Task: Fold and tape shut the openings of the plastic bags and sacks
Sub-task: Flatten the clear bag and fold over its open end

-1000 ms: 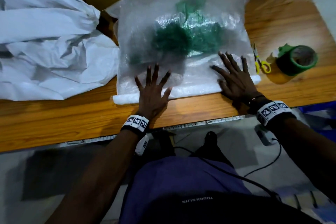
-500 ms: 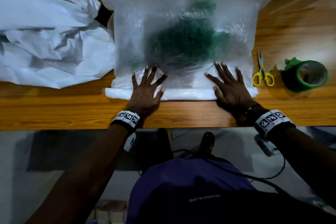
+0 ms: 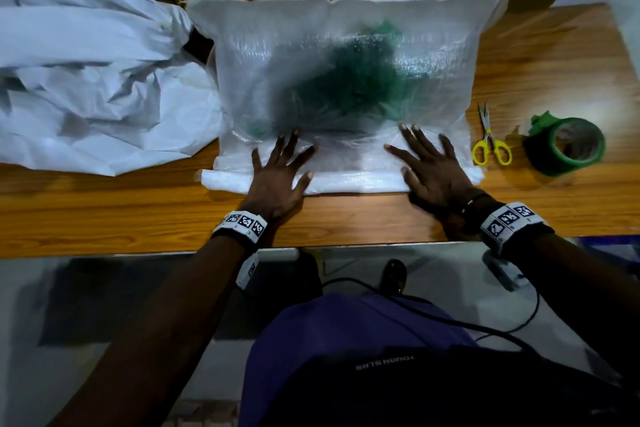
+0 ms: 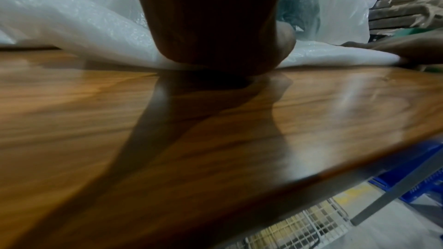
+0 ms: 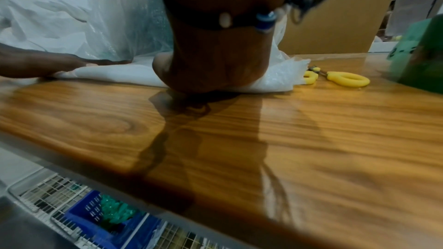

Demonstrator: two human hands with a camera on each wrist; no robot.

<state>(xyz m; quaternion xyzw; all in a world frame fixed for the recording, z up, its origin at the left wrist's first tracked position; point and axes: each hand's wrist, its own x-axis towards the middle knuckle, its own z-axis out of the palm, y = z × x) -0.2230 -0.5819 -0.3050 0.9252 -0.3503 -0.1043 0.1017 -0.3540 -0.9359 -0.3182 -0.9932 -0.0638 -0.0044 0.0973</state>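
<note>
The translucent plastic bag (image 3: 343, 80) was laid flat on the wooden surface (image 3: 104, 211), its dark green contents (image 3: 346, 87) bunched toward the middle and its near edge turned over into a folded band (image 3: 353, 180) running along the side closest to the person. The film was judged to be thin, light, soft and rather slippery, with a bubble-like texture that would likely spring back once released, so the fold was best taken hold of along the band itself, with broad flat pressure rather than a pinch. The left hand (image 3: 277, 180) was laid palm down across the left part of the band, its fingers (image 3: 287, 146) spread apart and straight, reaching onto the bag beyond the fold. The right hand (image 3: 433, 173) was placed likewise on the right part, fingers splayed and flat, nothing being gripped by either. In both wrist views the heel of each palm was seen pressed down at the bag's folded edge. The yellow-handled scissors (image 3: 490, 140) and the green tape roll (image 3: 568, 146) were left just beside the bag on the right, untouched, and no tape could be seen on the fold.
</note>
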